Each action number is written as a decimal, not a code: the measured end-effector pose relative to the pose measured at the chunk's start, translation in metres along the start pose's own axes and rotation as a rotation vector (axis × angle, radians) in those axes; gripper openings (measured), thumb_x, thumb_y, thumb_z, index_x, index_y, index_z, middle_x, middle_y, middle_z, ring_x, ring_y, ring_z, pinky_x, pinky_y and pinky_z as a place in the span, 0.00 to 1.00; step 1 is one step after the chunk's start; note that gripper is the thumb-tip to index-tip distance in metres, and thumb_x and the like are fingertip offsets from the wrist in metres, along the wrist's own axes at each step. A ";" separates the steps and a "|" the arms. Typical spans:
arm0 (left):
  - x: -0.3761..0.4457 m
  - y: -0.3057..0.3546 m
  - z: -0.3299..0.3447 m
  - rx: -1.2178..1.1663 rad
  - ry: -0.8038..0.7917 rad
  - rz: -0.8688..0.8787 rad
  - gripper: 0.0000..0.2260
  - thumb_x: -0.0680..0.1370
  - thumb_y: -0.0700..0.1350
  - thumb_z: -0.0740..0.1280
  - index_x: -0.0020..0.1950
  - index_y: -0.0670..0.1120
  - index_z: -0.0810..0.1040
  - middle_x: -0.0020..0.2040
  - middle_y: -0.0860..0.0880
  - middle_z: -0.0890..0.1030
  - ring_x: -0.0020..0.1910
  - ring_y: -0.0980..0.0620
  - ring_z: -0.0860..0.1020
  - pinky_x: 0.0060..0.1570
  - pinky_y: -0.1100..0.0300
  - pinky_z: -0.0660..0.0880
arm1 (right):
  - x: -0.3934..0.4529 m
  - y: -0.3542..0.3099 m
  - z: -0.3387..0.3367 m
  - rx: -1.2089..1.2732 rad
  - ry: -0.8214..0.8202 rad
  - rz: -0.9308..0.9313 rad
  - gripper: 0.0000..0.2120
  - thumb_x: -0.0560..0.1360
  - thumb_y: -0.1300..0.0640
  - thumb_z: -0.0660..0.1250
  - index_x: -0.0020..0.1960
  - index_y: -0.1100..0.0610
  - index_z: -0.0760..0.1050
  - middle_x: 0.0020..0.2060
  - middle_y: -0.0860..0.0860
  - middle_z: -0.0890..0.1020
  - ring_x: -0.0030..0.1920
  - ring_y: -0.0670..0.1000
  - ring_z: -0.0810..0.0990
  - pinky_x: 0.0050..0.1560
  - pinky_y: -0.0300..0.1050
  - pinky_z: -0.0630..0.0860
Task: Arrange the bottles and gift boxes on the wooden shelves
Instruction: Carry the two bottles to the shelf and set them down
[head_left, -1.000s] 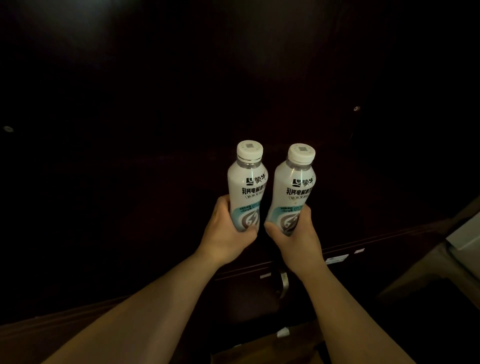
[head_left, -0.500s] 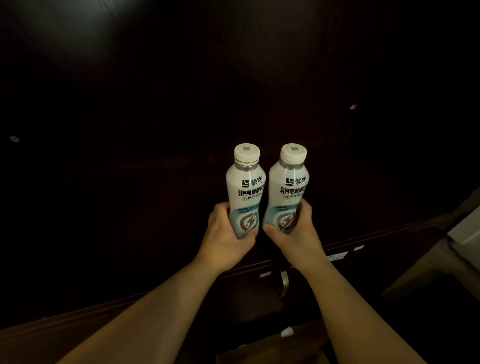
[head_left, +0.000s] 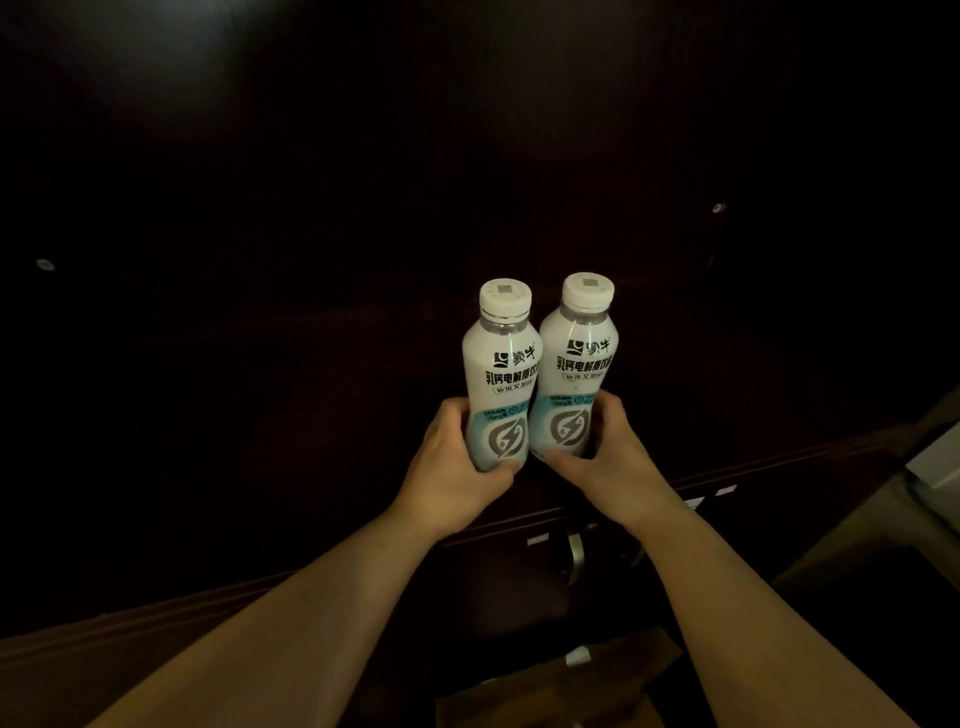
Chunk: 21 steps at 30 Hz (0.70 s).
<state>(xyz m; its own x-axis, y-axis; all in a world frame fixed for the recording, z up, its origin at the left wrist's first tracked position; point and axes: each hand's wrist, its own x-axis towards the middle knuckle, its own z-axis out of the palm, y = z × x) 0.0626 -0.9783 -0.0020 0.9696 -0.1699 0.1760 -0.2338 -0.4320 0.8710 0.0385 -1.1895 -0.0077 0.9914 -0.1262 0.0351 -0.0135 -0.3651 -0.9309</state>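
Since the earlier frames the two bottles have closed up: there was a clear gap between them a second ago, now their bodies touch or nearly touch, both a little further left in view. Left hand is wrapped tight round the lower body of the left white plastic bottle with screw cap and pale-blue lightning-bolt label, thumb at the front near the base, fingers curled behind and out of sight. Right hand is clamped the same way on the right white plastic bottle of the same kind, thumb low across the front. Both bottles are upright, caps on, labels facing the camera, held side by side in front of the dark wooden shelf unit.

Shelf interior is very dark; I cannot tell whether the bases are already resting on the board or just above it. A metal handle shows on the cabinet front below, brown cardboard box at the bottom edge. No gift boxes visible.

Judged step: setting the pair down together on the shelf. To do it well: keep both vertical, lower until the bases sit flat, labels kept forward, sides aligned so the row is even. Loosen one grip at a time, sliding fingers out sideways, so neither bottle tips into its neighbour. Low grips mean fingers behind may catch.
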 end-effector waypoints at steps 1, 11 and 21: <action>0.000 0.000 0.000 -0.002 -0.001 0.002 0.30 0.67 0.52 0.78 0.61 0.59 0.65 0.59 0.54 0.77 0.54 0.60 0.78 0.50 0.62 0.78 | 0.001 0.000 0.000 0.005 0.011 -0.001 0.36 0.68 0.49 0.81 0.67 0.34 0.63 0.52 0.30 0.81 0.53 0.27 0.77 0.43 0.21 0.72; -0.010 0.003 -0.004 -0.026 -0.033 0.015 0.30 0.65 0.54 0.79 0.61 0.61 0.65 0.59 0.57 0.77 0.53 0.65 0.78 0.44 0.74 0.74 | -0.006 -0.001 -0.008 -0.017 -0.028 -0.032 0.34 0.70 0.55 0.80 0.66 0.40 0.65 0.50 0.25 0.80 0.53 0.30 0.79 0.45 0.23 0.74; -0.019 0.004 -0.002 -0.010 -0.049 0.009 0.32 0.65 0.55 0.80 0.62 0.60 0.65 0.61 0.56 0.77 0.55 0.64 0.78 0.45 0.73 0.74 | -0.019 0.006 -0.012 -0.057 -0.034 -0.024 0.34 0.71 0.57 0.79 0.69 0.40 0.65 0.52 0.24 0.79 0.54 0.30 0.79 0.47 0.23 0.73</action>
<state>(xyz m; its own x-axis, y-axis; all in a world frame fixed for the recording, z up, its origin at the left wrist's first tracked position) 0.0431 -0.9750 -0.0005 0.9626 -0.2175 0.1617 -0.2420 -0.4214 0.8740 0.0182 -1.2001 -0.0091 0.9953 -0.0858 0.0442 0.0041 -0.4202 -0.9074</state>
